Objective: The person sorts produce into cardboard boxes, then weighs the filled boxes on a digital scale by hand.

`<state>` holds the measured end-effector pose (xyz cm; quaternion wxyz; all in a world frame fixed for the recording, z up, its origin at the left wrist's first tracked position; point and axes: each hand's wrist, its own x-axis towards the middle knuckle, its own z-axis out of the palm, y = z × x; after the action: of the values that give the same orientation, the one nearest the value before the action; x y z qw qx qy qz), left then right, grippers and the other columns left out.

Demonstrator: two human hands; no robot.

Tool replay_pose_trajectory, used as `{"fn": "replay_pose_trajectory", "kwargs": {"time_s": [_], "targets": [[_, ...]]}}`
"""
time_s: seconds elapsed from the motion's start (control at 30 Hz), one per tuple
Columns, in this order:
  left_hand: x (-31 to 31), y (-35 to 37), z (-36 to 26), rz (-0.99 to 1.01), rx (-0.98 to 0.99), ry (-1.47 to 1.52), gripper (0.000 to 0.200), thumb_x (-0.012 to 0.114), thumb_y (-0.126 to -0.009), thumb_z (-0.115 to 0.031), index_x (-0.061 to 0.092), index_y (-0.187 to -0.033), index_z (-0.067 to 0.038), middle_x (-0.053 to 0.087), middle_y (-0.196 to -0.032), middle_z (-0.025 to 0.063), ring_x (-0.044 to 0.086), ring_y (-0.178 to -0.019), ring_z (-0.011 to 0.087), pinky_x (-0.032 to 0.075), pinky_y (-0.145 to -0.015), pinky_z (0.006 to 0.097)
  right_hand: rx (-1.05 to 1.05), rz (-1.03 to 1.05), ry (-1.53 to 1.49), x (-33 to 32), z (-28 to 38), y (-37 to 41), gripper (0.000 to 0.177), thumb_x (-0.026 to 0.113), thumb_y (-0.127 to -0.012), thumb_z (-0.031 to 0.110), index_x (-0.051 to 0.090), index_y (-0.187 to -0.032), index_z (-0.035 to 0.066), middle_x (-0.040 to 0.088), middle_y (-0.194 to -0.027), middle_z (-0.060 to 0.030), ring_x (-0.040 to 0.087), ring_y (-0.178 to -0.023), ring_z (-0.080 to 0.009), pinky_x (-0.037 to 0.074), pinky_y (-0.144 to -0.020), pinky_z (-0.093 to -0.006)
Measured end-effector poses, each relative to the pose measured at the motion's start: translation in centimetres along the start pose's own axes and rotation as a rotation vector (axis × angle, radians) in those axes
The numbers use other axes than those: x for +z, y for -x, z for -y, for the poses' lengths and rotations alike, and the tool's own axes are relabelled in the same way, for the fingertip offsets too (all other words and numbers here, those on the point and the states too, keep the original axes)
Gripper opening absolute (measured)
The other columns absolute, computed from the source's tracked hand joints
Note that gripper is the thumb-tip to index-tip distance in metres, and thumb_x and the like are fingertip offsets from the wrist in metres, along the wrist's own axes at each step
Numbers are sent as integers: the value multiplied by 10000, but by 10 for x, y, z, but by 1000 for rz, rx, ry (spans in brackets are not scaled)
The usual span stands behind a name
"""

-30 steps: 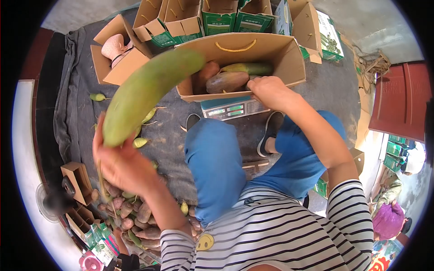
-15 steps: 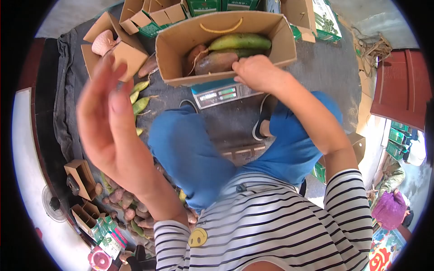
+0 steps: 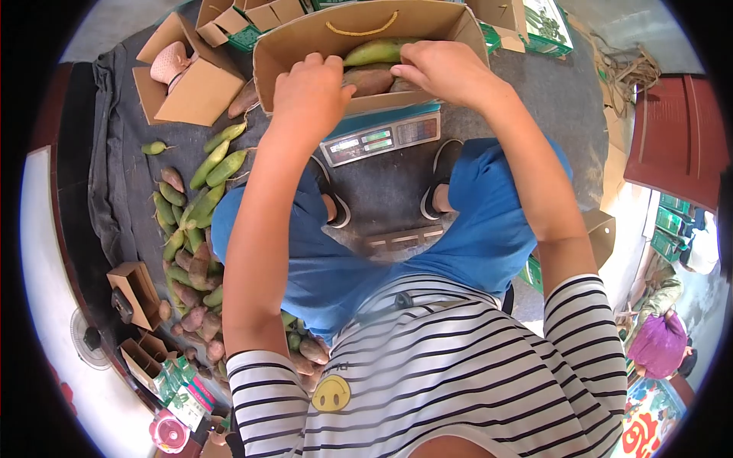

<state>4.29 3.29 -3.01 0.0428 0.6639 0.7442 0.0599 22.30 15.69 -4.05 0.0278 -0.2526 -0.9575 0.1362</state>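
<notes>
An open cardboard box (image 3: 284, 46) with a yellow cord handle (image 3: 360, 30) sits on a digital scale (image 3: 379, 141). Inside it lie a long green radish (image 3: 374, 52) and reddish-brown root vegetables (image 3: 372, 79). My left hand (image 3: 311, 93) reaches over the near wall at the left end; its fingers are curled down, and whatever lies beneath them is hidden. From the right, my right hand (image 3: 444, 70) closes over the right end of the green radish, the thumb beside the reddish-brown ones.
Green radishes (image 3: 217, 164) and reddish roots (image 3: 210, 324) are heaped on the floor at my left. An open carton (image 3: 202, 91) holding a pink mesh-wrapped item (image 3: 169, 62) stands left of the box. More cartons (image 3: 500, 19) line the back. Another person (image 3: 660, 320) is at far right.
My left hand has swung from the left side into the box. The right hand has shifted from a reddish-brown root onto the green radish. The view has tilted slightly, revealing more of the floor heap.
</notes>
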Motion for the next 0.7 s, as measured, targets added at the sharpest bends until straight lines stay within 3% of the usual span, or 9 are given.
{"fn": "replay_pose_trajectory", "kwargs": {"time_s": [0.03,0.27,0.47,0.7], "targets": [[6,-1,4,-7,71,-61,337,656,-828,-283,592,-1042,-31,610,-962,153,594,-976,342,474,-778,465,-6,3,3,2,-2,0,341,512,-933,362,588,-871,36,634,-817,-160,613,-803,-362,482,-702,-464],[14,-8,9,125,101,-17,332,632,-852,-318,602,-1034,-42,619,-987,154,608,-990,336,470,-788,473,-13,85,21,9,-2,-8,336,501,-940,356,597,-907,36,630,-852,-165,602,-847,-363,468,-730,-460],[7,-12,21,104,3,-55,331,603,-881,-318,599,-1076,-51,619,-1010,155,618,-977,328,474,-811,471,0,74,7,7,3,-11,320,506,-939,350,601,-925,45,631,-859,-155,602,-845,-357,468,-721,-452],[-1,-5,23,182,27,-9,434,641,-846,-389,593,-1113,-51,604,-1053,168,611,-1001,327,478,-837,452,-45,91,44,14,1,-16,268,541,-927,304,599,-952,44,631,-862,-147,601,-840,-349,472,-720,-434]]}}
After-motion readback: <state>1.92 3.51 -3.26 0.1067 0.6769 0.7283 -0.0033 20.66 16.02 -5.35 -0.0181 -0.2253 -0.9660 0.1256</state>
